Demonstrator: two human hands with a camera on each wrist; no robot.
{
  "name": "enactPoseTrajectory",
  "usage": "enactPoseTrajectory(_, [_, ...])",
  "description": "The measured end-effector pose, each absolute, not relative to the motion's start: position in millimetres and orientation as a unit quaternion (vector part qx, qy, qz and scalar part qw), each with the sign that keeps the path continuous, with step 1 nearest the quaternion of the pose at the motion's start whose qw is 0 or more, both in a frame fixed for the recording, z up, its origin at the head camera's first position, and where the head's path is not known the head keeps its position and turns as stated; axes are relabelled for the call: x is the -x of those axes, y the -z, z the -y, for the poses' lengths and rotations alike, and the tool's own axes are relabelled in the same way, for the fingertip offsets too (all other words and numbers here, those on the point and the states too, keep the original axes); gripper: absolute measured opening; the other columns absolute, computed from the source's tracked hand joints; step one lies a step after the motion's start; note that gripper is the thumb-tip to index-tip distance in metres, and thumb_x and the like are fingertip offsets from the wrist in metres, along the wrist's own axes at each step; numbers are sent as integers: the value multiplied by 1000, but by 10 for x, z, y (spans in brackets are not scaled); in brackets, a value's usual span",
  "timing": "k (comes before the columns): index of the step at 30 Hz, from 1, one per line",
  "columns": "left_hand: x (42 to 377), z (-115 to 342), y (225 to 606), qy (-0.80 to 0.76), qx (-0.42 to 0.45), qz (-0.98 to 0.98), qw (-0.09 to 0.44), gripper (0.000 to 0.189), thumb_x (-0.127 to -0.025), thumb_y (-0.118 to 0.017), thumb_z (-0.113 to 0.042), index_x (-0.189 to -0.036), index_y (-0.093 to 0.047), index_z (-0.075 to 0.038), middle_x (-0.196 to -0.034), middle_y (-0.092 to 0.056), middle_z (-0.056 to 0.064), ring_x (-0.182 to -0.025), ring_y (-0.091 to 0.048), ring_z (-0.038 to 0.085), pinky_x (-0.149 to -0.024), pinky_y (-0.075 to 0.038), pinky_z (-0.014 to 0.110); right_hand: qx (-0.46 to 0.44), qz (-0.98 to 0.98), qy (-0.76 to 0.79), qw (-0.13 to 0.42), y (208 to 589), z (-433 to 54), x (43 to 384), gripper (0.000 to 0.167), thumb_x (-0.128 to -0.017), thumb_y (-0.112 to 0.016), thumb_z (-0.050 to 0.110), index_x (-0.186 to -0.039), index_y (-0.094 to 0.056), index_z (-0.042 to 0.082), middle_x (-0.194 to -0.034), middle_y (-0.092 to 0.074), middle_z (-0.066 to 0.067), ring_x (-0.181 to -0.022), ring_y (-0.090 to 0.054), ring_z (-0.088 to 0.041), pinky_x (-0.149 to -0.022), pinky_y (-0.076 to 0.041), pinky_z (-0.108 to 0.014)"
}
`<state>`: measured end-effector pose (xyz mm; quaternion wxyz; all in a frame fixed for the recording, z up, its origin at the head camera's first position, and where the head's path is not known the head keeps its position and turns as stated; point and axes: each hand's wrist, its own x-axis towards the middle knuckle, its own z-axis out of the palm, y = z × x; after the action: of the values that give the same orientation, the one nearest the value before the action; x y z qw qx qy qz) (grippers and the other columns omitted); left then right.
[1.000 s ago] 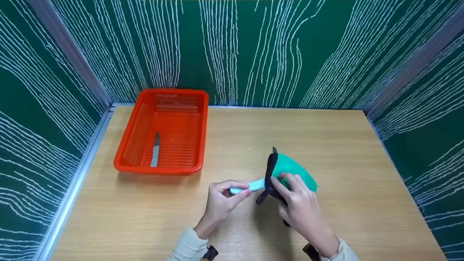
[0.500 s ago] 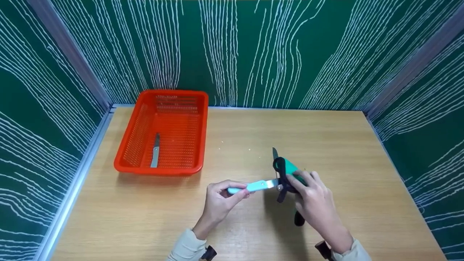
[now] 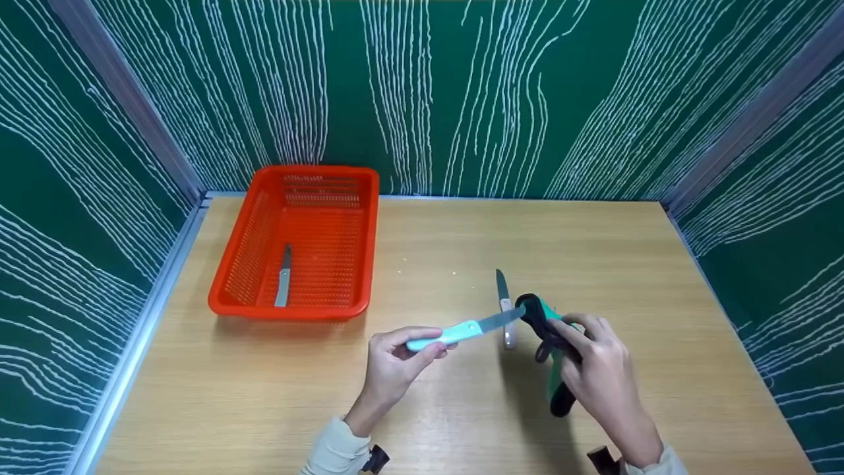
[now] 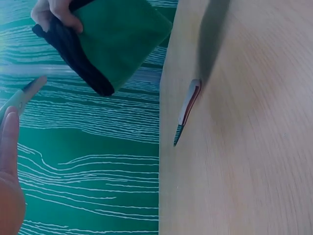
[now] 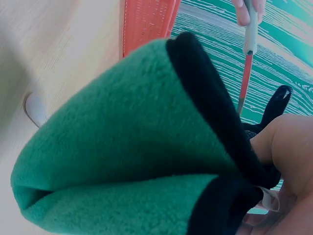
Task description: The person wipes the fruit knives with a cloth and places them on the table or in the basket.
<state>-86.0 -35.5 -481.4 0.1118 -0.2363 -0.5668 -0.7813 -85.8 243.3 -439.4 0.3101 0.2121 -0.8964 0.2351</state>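
Note:
My left hand (image 3: pixel 392 366) holds a knife with a turquoise handle (image 3: pixel 448 335) between thumb and fingers. Its bare blade points up and right, the tip beside the black edge of a green cloth. That cloth (image 5: pixel 117 127), fuzzy with black trim and a small black loop, is pinched folded in my right hand (image 3: pixel 606 379). Whether tip and cloth touch, I cannot tell. Behind the held blade, a second knife (image 3: pixel 507 323) with a pale handle lies on the table, seen also in the left wrist view.
An orange-red plastic basket (image 3: pixel 227 305) stands at the table's back left. In it lies a grey-handled knife (image 3: pixel 283 285). A few tiny white specks dot the wooden tabletop (image 3: pixel 435 231). Green walls with white lines enclose the table on three sides.
My right hand has drawn the cloth rightward off the blade, which now shows nearly whole. The knife on the table has come into fuller view. My left hand has shifted slightly left.

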Motion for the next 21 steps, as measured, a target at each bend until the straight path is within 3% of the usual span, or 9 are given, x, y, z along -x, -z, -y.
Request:
enactPoseTrajectory(4, [825,331,4735,779,253,562,116,16,-81,-59,20,-97,-63,20,-85,-68,28,-73,-69,37,-62,-58,43,-208,894,-246,313,4398,-2414,855,39,-60,-59,-13,-93,-74,1,-92,-64,-11,-71,-51,-22,-49,-41,-35])
enactPoseTrajectory(11, [794,312,4641,766,257,572,144,12,-87,-55,15,-97,-62,18,-82,-67,28,-70,-69,35,-61,-59,41,-209,892,-244,317,4405,-2407,851,38,-60,-61,-16,-91,-74,0,-92,-64,-11,-71,-53,-22,-48,-43,-35])
enactPoseTrajectory(21, [787,306,4657,768,217,578,172,16,-90,-49,16,-94,-64,12,-65,-64,25,-50,-66,31,-58,-58,43,-207,889,-262,313,4424,-2420,849,35,-62,-58,-16,-89,-74,0,-91,-64,-11,-75,-57,-25,-53,-48,-40])
